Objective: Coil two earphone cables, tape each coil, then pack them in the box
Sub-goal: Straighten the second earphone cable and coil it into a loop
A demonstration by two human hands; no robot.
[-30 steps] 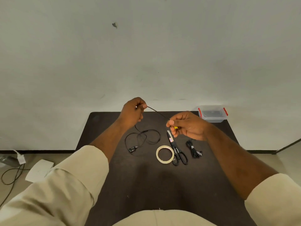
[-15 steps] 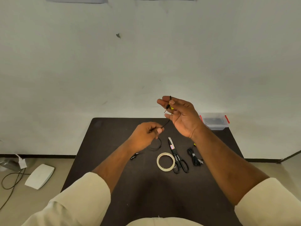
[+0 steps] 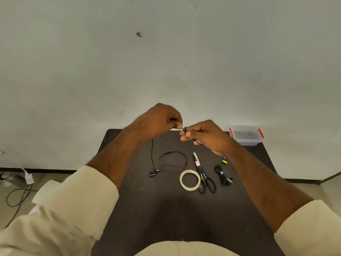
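A loose black earphone cable [image 3: 172, 159] trails on the dark table [image 3: 166, 218], its earbuds [image 3: 154, 173] lying at the left. Both hands are raised above the table's far end, almost touching. My left hand [image 3: 156, 121] pinches the cable between thumb and fingertips. My right hand [image 3: 204, 134] holds the cable's end with curled fingers, a strand running under the palm. A second black earphone cable [image 3: 223, 175], coiled and bundled, lies at the right with a yellow tag. A roll of tape [image 3: 190, 180] and black scissors [image 3: 203, 174] lie in the middle.
A clear plastic box [image 3: 246, 134] with red latches stands at the table's far right corner, against the pale wall. On the floor at the left are a cord [image 3: 16, 194] and white paper [image 3: 46, 187].
My right hand has come down from its raised, spread pose and closed on the cable end. My left hand has risen to meet it. More of the cable loop shows on the table.
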